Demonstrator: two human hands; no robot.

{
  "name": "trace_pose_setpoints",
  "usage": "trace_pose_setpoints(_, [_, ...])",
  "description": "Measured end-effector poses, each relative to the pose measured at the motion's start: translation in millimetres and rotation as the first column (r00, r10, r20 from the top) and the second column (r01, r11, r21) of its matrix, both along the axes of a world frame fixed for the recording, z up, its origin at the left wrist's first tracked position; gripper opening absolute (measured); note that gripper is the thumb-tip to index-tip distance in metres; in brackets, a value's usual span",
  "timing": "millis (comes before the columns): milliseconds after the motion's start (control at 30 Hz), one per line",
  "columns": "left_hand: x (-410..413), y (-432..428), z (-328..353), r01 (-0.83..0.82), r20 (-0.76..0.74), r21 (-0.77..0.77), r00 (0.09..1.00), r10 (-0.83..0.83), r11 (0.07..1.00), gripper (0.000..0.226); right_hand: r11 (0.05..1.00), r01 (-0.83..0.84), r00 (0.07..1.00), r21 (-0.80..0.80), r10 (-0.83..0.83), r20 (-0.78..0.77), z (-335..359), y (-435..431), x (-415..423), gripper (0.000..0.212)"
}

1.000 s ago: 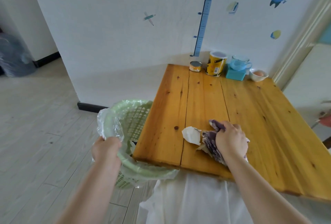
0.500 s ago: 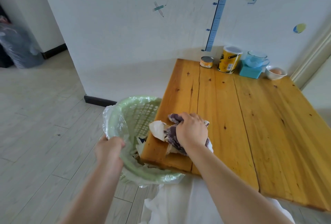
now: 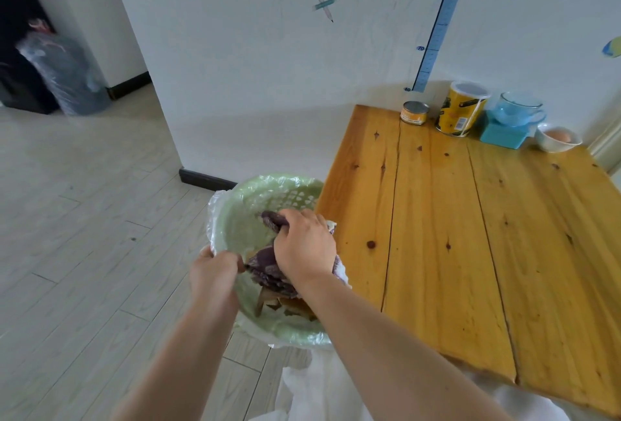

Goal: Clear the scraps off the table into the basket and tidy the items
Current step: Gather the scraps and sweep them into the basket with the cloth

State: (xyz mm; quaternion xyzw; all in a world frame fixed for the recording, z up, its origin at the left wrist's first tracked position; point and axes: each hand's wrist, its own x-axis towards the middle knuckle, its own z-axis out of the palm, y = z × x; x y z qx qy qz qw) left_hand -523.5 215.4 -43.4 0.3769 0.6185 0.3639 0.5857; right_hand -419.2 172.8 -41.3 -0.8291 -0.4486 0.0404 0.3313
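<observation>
A pale green basket (image 3: 242,219) lined with a clear plastic bag hangs against the left edge of the wooden table (image 3: 470,235). My left hand (image 3: 215,272) grips its near rim. My right hand (image 3: 304,245) is over the basket's mouth, closed on a bundle of purple scraps (image 3: 265,266) and white paper. Brown and orange peelings (image 3: 289,306) lie inside the basket below my wrist.
Along the table's far edge by the wall stand a small tin (image 3: 414,112), a yellow can (image 3: 462,108), a glass cup on a teal box (image 3: 504,134) and a white bowl (image 3: 556,139) holding an egg. A wrapped bin (image 3: 67,74) stands far left on the floor.
My right hand has swept the purple scraps leftwards off the table's edge to over the basket. My left hand kept hold of the rim.
</observation>
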Motion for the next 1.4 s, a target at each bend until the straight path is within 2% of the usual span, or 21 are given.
trace_pose_setpoints(167, [-2,4,-2,0.015,-0.016,0.028,1.0,-0.015,0.999,0.025,0.986,0.034,0.97,0.161,0.006,-0.241,17,-6,6,0.023])
trace_pose_setpoints(233, [0,7,-4,0.02,-0.021,0.029,1.0,-0.019,0.999,0.023,0.981,0.073,0.944,0.178,-0.01,-0.329,27,-13,18,0.021])
trace_pose_setpoints(300, [1,7,-5,0.033,-0.02,0.027,0.999,-0.033,0.999,0.022,0.974,0.142,0.933,0.177,-0.071,-0.353,38,-25,38,0.021])
trace_pose_setpoints(400, [1,9,-8,0.029,-0.005,0.014,1.0,-0.029,0.999,0.022,0.975,0.206,0.954,0.079,-0.183,-0.236,43,-48,77,0.021])
trace_pose_setpoints(500, [1,8,-12,0.015,0.005,-0.01,1.0,-0.015,1.0,0.024,0.952,0.218,0.973,-0.216,-0.23,-0.03,26,-73,93,0.026])
trace_pose_setpoints(533, [1,8,-13,0.015,0.021,-0.018,1.0,-0.014,1.0,0.024,0.936,0.232,0.973,-0.265,-0.222,0.067,16,-79,90,0.029])
trace_pose_setpoints(633, [2,8,-15,0.01,0.051,-0.033,0.999,-0.008,0.999,0.025,0.951,0.227,0.95,-0.21,-0.17,0.26,-1,-78,66,0.033])
trace_pose_setpoints(933, [5,9,-16,-0.011,-0.013,-0.01,1.0,0.011,1.0,0.03,0.985,-0.029,0.967,-0.17,0.07,0.243,-3,-24,8,0.03])
trace_pose_setpoints(1033, [4,6,-15,-0.028,0.036,-0.006,0.999,0.028,1.0,0.03,0.986,-0.127,0.98,-0.106,0.141,0.143,-2,-18,5,0.032])
trace_pose_setpoints(1100, [4,4,-13,-0.038,0.06,0.0,0.997,0.038,0.999,0.03,0.987,-0.162,0.986,-0.004,0.162,0.034,3,-21,9,0.03])
trace_pose_setpoints(1167, [5,2,-12,-0.037,0.075,0.002,0.996,0.037,0.999,0.03,0.987,-0.122,0.992,0.108,0.122,0.003,11,-27,22,0.026])
trace_pose_setpoints(1233, [4,4,-15,-0.037,0.07,-0.004,0.997,0.037,0.999,0.028,0.987,-0.03,0.999,0.157,0.025,0.039,18,-40,46,0.025])
trace_pose_setpoints(1300, [4,6,-19,-0.04,0.048,-0.023,0.998,0.041,0.999,0.026,0.984,0.108,0.989,0.144,-0.122,0.088,22,-62,83,0.023])
trace_pose_setpoints(1400, [9,6,-24,-0.039,0.037,-0.039,0.998,0.041,0.998,0.025,0.934,0.353,0.924,0.061,-0.358,0.131,25,-104,141,0.023])
